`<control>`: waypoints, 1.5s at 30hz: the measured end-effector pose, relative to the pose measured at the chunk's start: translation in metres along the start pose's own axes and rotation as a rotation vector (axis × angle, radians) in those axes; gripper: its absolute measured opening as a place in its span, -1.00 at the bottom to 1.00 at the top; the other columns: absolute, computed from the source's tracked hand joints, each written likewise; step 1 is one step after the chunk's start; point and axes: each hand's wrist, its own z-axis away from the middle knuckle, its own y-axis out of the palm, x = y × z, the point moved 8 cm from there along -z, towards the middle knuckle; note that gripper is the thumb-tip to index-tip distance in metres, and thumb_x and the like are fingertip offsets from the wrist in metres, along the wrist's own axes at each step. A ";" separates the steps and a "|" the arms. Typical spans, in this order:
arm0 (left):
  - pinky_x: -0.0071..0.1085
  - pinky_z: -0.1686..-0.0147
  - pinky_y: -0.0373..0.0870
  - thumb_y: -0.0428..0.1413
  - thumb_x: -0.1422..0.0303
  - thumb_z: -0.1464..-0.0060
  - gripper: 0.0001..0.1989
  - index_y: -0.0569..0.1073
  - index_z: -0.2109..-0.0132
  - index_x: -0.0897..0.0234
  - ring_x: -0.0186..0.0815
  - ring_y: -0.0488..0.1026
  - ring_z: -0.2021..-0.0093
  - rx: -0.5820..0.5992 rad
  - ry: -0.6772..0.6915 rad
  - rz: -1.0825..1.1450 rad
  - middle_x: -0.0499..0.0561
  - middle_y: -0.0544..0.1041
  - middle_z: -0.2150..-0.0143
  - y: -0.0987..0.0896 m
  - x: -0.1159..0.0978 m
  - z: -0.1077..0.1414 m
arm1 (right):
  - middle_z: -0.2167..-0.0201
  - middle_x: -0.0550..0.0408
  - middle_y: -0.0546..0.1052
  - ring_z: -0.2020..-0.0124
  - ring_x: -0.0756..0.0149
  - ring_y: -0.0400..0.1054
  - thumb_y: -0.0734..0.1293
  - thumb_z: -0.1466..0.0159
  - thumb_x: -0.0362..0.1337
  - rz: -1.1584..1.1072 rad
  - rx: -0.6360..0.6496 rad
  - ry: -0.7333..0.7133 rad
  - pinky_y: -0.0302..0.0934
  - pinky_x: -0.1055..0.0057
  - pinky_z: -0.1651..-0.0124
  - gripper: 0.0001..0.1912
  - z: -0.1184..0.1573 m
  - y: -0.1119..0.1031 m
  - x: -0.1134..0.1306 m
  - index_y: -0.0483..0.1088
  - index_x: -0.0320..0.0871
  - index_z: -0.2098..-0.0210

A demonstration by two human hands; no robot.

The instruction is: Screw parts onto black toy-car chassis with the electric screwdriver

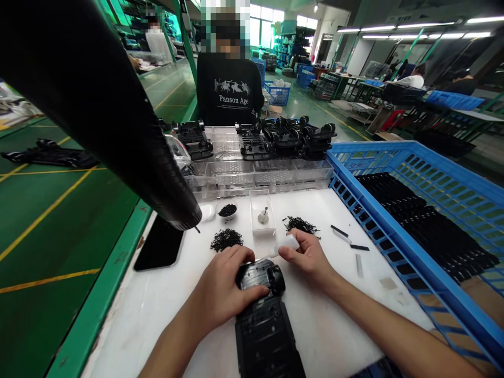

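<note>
My left hand (222, 286) presses down over the end of a black plastic toy car chassis (263, 325), which lies on the white work surface (334, 325). My right hand (309, 260) pinches a small white plastic squeeze bottle (287, 244), whose tip points left towards the chassis. Two loose piles of tiny black screws (226, 239) lie just beyond my hands, the second pile (300, 226) above my right hand. A small white bowl of screws (227, 211) and a clear plastic box (262, 220) holding a small metal part stand farther ahead.
A large black hanging power tool (98, 115) crosses the upper left close to the camera. A black smartphone (159, 242) lies on the left. Clear trays carry several black chassis (252, 142). A blue crate (417, 178) of black parts sits right. A person (228, 89) stands opposite.
</note>
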 end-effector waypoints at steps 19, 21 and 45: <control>-0.20 0.15 0.32 0.36 0.08 -0.04 -0.58 0.38 0.12 0.18 -0.13 0.41 0.14 0.004 0.049 0.001 -0.03 0.48 0.15 0.001 0.001 0.000 | 0.52 0.24 0.18 0.48 0.43 0.00 0.54 -0.22 -0.03 -0.069 0.007 -0.033 -0.14 0.41 0.42 -0.57 0.000 -0.004 -0.002 0.27 -0.13 0.44; -0.20 0.15 0.31 0.37 0.09 -0.03 -0.58 0.38 0.13 0.18 -0.13 0.42 0.15 -0.001 0.045 0.003 -0.03 0.49 0.15 0.001 0.001 -0.001 | 0.51 0.25 0.14 0.49 0.44 -0.05 0.52 -0.25 -0.05 -0.138 0.000 -0.039 -0.19 0.40 0.43 -0.57 0.002 -0.011 -0.004 0.25 -0.13 0.43; -0.22 0.17 0.28 0.45 0.05 0.15 -0.47 0.43 0.17 0.22 -0.11 0.43 0.16 -0.089 0.091 -0.010 0.00 0.52 0.18 0.004 0.002 0.002 | 0.55 0.24 0.18 0.52 0.44 -0.05 0.55 -0.20 -0.07 -0.155 -0.111 0.021 -0.15 0.42 0.44 -0.64 0.011 -0.037 -0.021 0.37 -0.15 0.39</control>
